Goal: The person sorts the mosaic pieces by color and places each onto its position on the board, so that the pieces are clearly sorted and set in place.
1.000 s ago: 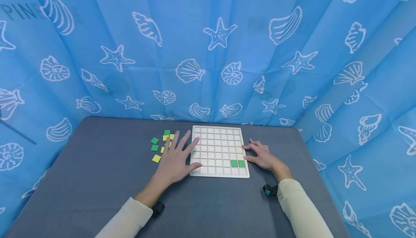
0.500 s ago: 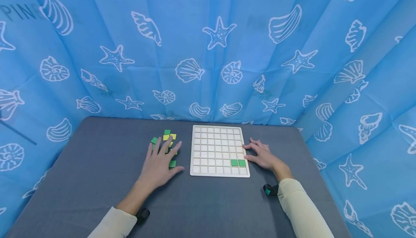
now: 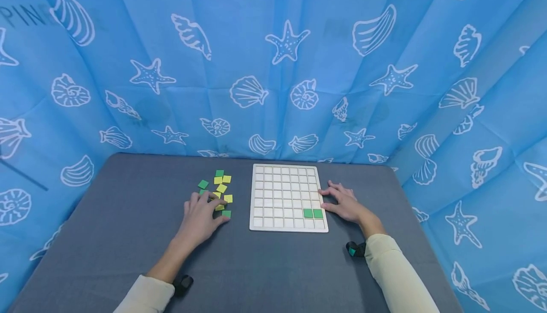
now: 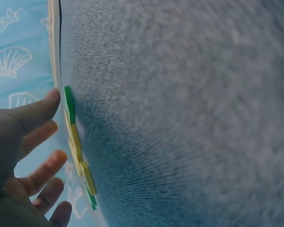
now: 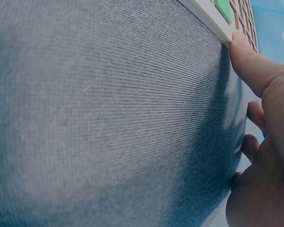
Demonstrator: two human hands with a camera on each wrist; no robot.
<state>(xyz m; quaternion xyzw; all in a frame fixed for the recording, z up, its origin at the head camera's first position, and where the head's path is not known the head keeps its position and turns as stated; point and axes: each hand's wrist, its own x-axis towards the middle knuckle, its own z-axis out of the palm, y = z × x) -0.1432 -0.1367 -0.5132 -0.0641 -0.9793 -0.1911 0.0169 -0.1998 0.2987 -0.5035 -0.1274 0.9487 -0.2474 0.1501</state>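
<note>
My left hand (image 3: 198, 219) is over a loose group of small square tiles left of the board, fingers bent and apart. In the left wrist view its thumb (image 4: 45, 106) comes close to a green tile (image 4: 70, 105), and a gap shows between thumb and fingers. That nearest green tile (image 3: 226, 213) lies flat on the cloth by the thumb tip. My right hand (image 3: 347, 207) rests at the right edge of a white gridded board (image 3: 285, 230), its thumb (image 5: 241, 47) touching the rim. Two green tiles (image 3: 313, 213) sit side by side in the board's grid, near its right edge.
Several yellow tiles (image 3: 221, 188) and green tiles (image 3: 202, 184) lie scattered beyond the left hand, some partly covered by its fingers. A grey cloth (image 3: 273, 270) covers the table. Behind it hangs a blue curtain (image 3: 265, 128) printed with shells and starfish.
My left hand has moved left from over the board's left edge to the tiles, and its spread fingers have drawn inward. The right hand and the board have stayed put.
</note>
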